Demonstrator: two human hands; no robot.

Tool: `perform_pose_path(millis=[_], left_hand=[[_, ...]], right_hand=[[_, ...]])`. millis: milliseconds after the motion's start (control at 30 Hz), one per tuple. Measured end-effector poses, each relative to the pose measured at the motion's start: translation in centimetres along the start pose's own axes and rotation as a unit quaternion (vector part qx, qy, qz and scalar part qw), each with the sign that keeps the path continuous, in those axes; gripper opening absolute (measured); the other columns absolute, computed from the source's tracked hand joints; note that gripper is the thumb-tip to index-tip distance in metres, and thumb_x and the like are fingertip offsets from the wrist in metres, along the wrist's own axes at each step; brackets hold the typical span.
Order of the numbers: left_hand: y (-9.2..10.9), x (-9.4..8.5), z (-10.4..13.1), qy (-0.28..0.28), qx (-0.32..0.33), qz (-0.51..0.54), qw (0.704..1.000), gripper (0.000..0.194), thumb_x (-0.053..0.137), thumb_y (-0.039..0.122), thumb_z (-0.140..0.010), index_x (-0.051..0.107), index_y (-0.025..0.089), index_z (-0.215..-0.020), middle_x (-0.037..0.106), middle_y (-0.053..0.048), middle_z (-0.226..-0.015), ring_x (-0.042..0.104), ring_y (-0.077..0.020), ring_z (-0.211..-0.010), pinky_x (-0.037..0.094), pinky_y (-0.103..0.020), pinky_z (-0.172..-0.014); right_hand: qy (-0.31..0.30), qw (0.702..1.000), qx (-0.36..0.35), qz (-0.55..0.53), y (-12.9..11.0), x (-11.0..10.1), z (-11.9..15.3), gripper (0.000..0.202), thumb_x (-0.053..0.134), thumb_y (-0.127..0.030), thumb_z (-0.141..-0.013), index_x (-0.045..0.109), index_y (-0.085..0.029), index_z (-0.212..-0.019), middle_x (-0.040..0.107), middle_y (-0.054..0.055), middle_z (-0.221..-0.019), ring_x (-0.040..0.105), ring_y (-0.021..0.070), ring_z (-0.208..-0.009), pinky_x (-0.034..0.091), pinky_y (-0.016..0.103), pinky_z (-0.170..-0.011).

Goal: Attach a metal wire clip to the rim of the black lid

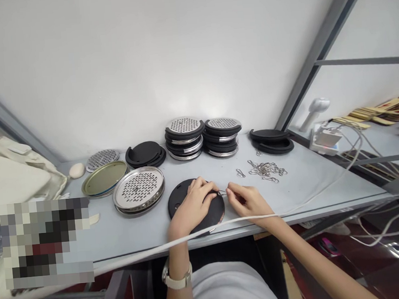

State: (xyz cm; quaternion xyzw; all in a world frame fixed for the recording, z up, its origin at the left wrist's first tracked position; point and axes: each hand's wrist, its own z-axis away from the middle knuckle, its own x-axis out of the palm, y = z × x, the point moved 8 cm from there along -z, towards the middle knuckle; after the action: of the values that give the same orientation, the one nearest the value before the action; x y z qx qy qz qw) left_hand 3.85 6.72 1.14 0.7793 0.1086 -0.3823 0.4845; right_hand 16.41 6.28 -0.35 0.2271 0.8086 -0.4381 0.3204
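A round black disc [176, 199] lies flat near the front edge of the table. My left hand [199, 198] rests on top of it, fingers bent toward its right rim. Just right of the disc, my right hand [248, 201] is closed in a pinch on a small metal clip [222, 192], whose other end meets the disc's rim by my left fingertips. More metal clips [267, 169] lie in a loose pile behind and to the right of my right hand, with a single clip [240, 173] apart from them.
Stacked discs with perforated plates [185, 125] stand at the wall. Metal plates [138, 187] and a green lid [104, 178] lie left; black discs [270, 142] lie back right. A white cable [152, 251] crosses in front, over my forearms. Another person's hand shows far right.
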Motion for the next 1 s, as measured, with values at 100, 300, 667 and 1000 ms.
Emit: perform_pose_path(millis=[100, 300, 667, 1000], left_hand=[[-0.1, 0.0, 0.0, 0.005, -0.004, -0.004, 1.0, 0.02, 0.042, 0.022, -0.092, 0.058, 0.026, -0.102, 0.049, -0.004, -0.101, 0.047, -0.0195, -0.101, 0.038, -0.036, -0.096], [-0.2, 0.0, 0.0, 0.012, -0.006, -0.007, 1.0, 0.015, 0.043, 0.022, -0.091, 0.054, 0.024, -0.102, 0.049, -0.003, -0.103, 0.047, -0.0192, -0.102, 0.039, -0.036, -0.095], [-0.4, 0.0, 0.0, 0.015, -0.001, -0.008, 1.0, 0.016, 0.045, 0.021, -0.091, 0.05, 0.024, -0.106, 0.049, -0.004, -0.1, 0.047, -0.0189, -0.099, 0.04, -0.037, -0.093], [-0.2, 0.1, 0.0, 0.0, 0.001, -0.011, 1.0, 0.023, 0.041, 0.023, -0.093, 0.052, 0.027, -0.112, 0.049, -0.005, -0.108, 0.046, -0.0204, -0.108, 0.038, -0.037, -0.098]], right_hand=[[-0.005, 1.0, 0.003, -0.006, -0.1, 0.0, -0.1, 0.026, 0.038, -0.026, -0.091, 0.034, -0.02, -0.066, 0.032, -0.007, -0.052, 0.032, 0.0069, -0.045, 0.026, 0.019, -0.048], [-0.001, 1.0, 0.019, -0.006, 0.0, -0.1, -0.3, 0.024, 0.035, -0.03, -0.094, 0.036, -0.022, -0.072, 0.035, -0.007, -0.054, 0.035, 0.0091, -0.046, 0.027, 0.02, -0.049], [-0.095, 0.994, 0.017, 0.057, 0.6, 1.7, -0.7, 0.024, 0.032, -0.032, -0.095, 0.044, -0.022, -0.077, 0.043, -0.004, -0.056, 0.038, 0.0109, -0.046, 0.025, 0.022, -0.05], [-0.091, 0.995, 0.016, 0.033, 0.2, 1.4, -0.5, 0.024, 0.035, -0.03, -0.093, 0.047, -0.02, -0.074, 0.041, -0.005, -0.053, 0.035, 0.009, -0.044, 0.025, 0.02, -0.048]])
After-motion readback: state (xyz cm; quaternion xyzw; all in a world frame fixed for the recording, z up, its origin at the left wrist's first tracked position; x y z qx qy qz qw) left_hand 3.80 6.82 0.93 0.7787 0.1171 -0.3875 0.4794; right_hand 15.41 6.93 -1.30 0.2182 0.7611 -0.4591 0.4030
